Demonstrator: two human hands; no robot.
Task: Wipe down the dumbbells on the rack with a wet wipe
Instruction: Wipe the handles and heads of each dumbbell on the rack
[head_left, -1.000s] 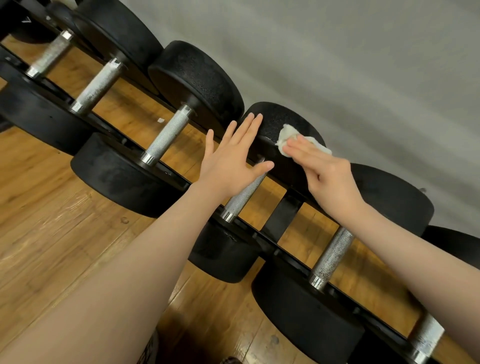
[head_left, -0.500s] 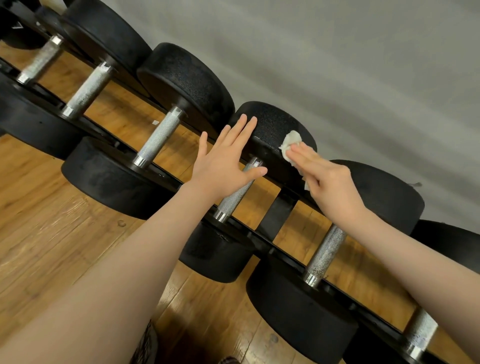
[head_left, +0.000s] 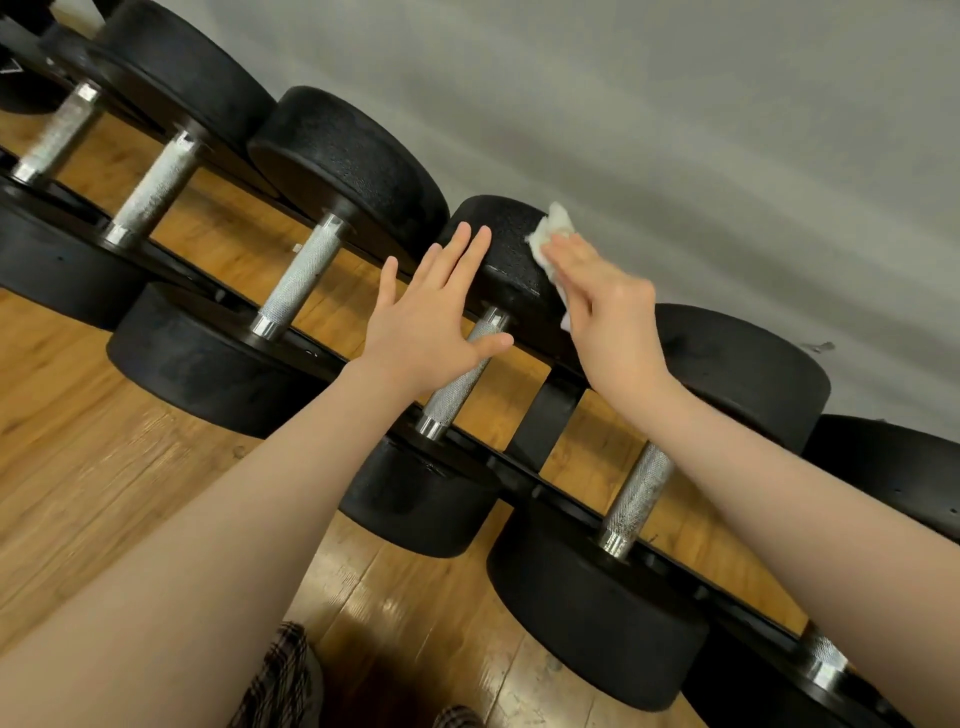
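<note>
We press the white wet wipe (head_left: 551, 234) with the flat fingers of our right hand (head_left: 608, 306) on the far head of the middle dumbbell (head_left: 506, 249), at 12 o'clock. Our left hand (head_left: 431, 317), fingers spread, rests on that head.

Even, soft indoor light – no hard shadows on my arms. The wooden floor (head_left: 415, 613) shows a glossy glare patch near my feet. My right hand (head_left: 608, 306) smears with motion blur – wide-angle lens bends the rack (head_left: 550, 415) line and stretches the edges.
</note>
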